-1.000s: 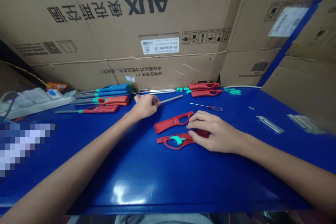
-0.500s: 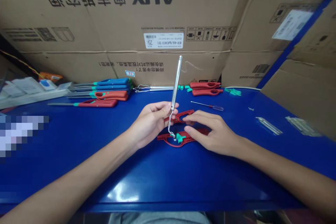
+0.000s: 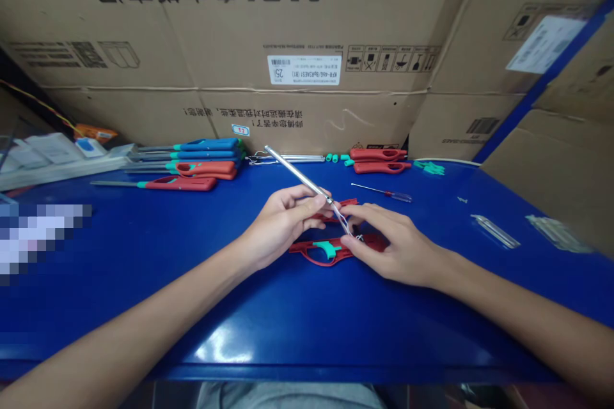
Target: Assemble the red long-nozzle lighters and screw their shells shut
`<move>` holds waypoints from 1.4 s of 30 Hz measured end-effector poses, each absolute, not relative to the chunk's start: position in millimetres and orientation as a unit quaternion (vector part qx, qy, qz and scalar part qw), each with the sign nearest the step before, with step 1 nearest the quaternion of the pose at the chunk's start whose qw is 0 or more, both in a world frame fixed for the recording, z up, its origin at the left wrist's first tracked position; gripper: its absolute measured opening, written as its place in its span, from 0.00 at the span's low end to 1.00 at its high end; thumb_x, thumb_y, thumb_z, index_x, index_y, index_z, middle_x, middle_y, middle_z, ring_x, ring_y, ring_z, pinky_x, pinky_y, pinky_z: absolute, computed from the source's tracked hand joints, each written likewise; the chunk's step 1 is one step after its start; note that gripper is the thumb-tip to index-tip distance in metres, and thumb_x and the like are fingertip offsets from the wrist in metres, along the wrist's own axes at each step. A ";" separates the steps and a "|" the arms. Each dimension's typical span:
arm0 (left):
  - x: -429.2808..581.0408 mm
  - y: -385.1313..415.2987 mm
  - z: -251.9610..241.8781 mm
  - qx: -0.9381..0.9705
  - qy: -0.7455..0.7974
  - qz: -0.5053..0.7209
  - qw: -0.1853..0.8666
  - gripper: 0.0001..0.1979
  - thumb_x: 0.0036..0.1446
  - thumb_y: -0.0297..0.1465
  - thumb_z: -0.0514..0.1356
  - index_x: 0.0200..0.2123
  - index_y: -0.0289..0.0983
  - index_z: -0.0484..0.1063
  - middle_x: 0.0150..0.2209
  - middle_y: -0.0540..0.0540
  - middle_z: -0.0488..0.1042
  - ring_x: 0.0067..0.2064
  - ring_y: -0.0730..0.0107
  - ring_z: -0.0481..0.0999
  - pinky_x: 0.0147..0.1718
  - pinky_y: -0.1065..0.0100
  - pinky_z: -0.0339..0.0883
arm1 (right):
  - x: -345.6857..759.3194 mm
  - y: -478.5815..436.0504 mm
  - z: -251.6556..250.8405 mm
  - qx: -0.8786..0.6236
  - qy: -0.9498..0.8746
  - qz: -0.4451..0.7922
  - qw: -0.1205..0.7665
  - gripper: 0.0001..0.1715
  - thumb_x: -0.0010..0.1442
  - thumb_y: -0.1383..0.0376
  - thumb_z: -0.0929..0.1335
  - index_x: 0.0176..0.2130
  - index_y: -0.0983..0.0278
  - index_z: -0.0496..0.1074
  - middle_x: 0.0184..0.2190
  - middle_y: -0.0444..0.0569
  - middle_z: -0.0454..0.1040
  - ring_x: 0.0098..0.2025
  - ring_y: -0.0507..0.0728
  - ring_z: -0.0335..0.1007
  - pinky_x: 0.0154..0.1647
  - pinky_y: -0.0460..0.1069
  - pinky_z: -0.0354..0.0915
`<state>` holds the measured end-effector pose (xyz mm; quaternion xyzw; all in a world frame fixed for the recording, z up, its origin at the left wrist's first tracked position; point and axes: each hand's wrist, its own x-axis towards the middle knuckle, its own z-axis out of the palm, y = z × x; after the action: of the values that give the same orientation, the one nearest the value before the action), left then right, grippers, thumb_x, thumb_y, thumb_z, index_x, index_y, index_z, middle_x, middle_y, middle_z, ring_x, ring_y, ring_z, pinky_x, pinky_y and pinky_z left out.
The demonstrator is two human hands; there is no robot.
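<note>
My left hand (image 3: pixel 283 222) pinches a slim metal tube (image 3: pixel 292 173), which slants up and to the left, with thin wire at its lower end. That end reaches over a red plastic lighter shell (image 3: pixel 314 254) with a teal trigger (image 3: pixel 329 249). My right hand (image 3: pixel 398 247) presses on the shell, its fingertips beside the tube's lower end. A second red shell half (image 3: pixel 346 202) lies just behind, mostly hidden by my fingers. The wire's exact seat is hidden.
Assembled lighters (image 3: pixel 201 168) lie stacked at back left, and red handles (image 3: pixel 378 161) at back right. A small screwdriver (image 3: pixel 384 192), teal parts (image 3: pixel 429 168) and clear packets (image 3: pixel 495 231) lie on the blue table (image 3: pixel 144 281). Cardboard boxes (image 3: pixel 307 64) stand behind.
The metal tube has tipped from nearly upright to a slant toward the upper left. Its wired end has moved right, and my right fingers have closed in around it.
</note>
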<state>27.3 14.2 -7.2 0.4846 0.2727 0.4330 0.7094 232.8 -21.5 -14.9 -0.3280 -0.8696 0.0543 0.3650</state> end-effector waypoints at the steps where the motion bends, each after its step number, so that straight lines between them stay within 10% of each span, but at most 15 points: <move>1: 27.0 14.5 -6.8 0.486 0.280 0.435 0.704 0.09 0.51 0.30 0.68 0.36 0.33 0.77 0.36 0.43 0.80 0.39 0.67 0.78 0.36 0.70 0.69 | 233.4 -20.3 -15.8 -0.327 -0.868 0.047 0.371 0.18 0.62 0.66 0.67 0.52 0.64 0.67 0.38 0.50 0.77 0.39 0.55 0.75 0.43 0.52 0.72; 21: -8.2 46.2 10.2 0.520 0.366 0.484 0.601 0.12 0.48 0.35 0.68 0.32 0.33 0.75 0.18 0.54 0.62 0.19 0.79 0.60 0.18 0.73 0.57 | 247.7 -6.0 -17.6 -0.346 -0.863 0.015 0.369 0.07 0.61 0.69 0.66 0.41 0.63 0.73 0.33 0.48 0.75 0.34 0.53 0.70 0.35 0.49 0.67; 42: -21.8 39.4 14.0 0.880 0.340 0.171 0.283 0.15 0.55 0.42 0.62 0.39 0.36 0.77 0.32 0.49 0.77 0.31 0.72 0.71 0.30 0.72 0.62 | 246.1 -8.6 -15.6 -0.313 -0.865 0.015 0.393 0.07 0.61 0.71 0.67 0.41 0.65 0.73 0.35 0.50 0.76 0.35 0.53 0.72 0.37 0.49 0.69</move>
<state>-21.8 39.4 14.0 0.8804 0.3397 0.1708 0.2835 246.1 -8.6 -15.6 -0.3129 -0.8647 0.0148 0.3927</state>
